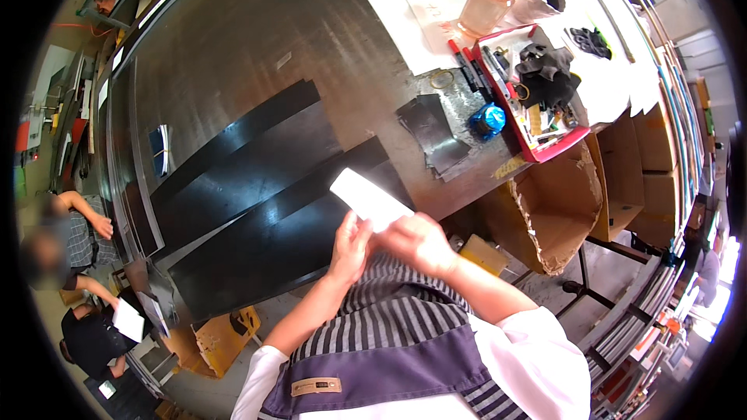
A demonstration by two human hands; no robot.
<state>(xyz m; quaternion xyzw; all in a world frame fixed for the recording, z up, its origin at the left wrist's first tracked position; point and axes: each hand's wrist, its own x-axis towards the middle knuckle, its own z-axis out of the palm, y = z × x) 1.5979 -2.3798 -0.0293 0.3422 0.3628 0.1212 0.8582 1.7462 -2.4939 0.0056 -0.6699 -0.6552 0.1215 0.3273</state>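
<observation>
A white strip [369, 194], bright and paper-like, is held up in front of my body over the table's near edge. My left hand [352, 250] grips its lower left side, thumb and fingers closed together. At its lower right end is my right hand [420, 245], fingers bent in and a little blurred, also closed on the strip. Glare hides any detail on the strip's face. Just beyond my hands lie large dark glossy sheets [272, 210], long and overlapping on the dark table [257, 31].
To the right stand a red box of pens and tools [572, 136], a blue roll [488, 120], small dark sheets [436, 136] and a pinkish bottle [489, 0]. Open cardboard boxes [556, 210] sit below the table's right edge. Two people [82, 233] are at the left.
</observation>
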